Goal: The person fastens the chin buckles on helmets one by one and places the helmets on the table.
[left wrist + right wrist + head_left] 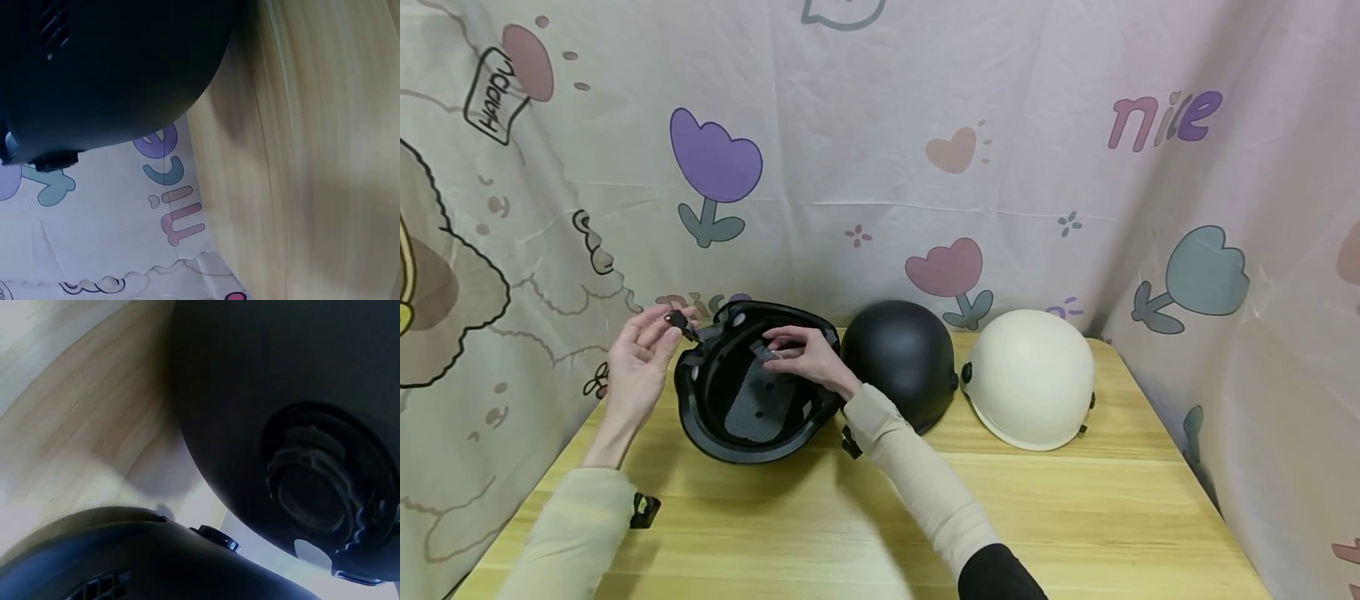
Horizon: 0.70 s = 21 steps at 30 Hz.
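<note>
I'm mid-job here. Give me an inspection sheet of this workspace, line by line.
Surface: pale wooden table.
Job's things: black helmet, its inside facing the head camera.
Clutter: nothing seen beyond the second black helmet and cream helmet, both dome up.
Hands: left hand pinches a small black piece; right hand pinches a greyish piece inside the helmet.
Cables: nothing seen.
Surroundings: printed cloth behind and at both sides.

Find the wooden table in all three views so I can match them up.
Head: the wooden table spans the bottom, before the patterned curtain.
Left wrist: it fills the right side.
Right wrist: left side, beside a black helmet.
Shared landmark, head and left wrist only: "nice" lettering just past the table edge, partly hidden in head.
</note>
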Each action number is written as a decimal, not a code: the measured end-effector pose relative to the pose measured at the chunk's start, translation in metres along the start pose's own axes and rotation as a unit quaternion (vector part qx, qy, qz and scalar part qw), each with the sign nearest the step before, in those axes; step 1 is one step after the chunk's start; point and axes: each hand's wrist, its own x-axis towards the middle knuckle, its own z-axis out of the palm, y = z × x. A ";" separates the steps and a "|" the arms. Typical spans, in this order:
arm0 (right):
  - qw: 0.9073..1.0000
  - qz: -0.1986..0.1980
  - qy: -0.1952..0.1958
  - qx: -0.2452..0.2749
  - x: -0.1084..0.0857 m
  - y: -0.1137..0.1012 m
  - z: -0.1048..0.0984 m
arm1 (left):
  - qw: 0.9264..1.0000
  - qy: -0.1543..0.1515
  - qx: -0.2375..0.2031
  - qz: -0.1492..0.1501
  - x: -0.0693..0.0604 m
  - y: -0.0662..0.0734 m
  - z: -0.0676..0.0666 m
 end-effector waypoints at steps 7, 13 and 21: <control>1.000 0.015 0.004 -0.018 0.000 -0.003 0.000 | 0.987 -0.045 0.155 -0.012 -0.001 0.000 0.004; 0.999 0.022 0.023 -0.004 -0.002 -0.002 -0.001 | 0.960 -0.060 0.271 -0.040 -0.003 0.001 0.008; 1.000 0.028 0.006 0.004 -0.001 -0.002 -0.001 | 0.951 -0.095 0.291 -0.045 -0.001 0.000 0.010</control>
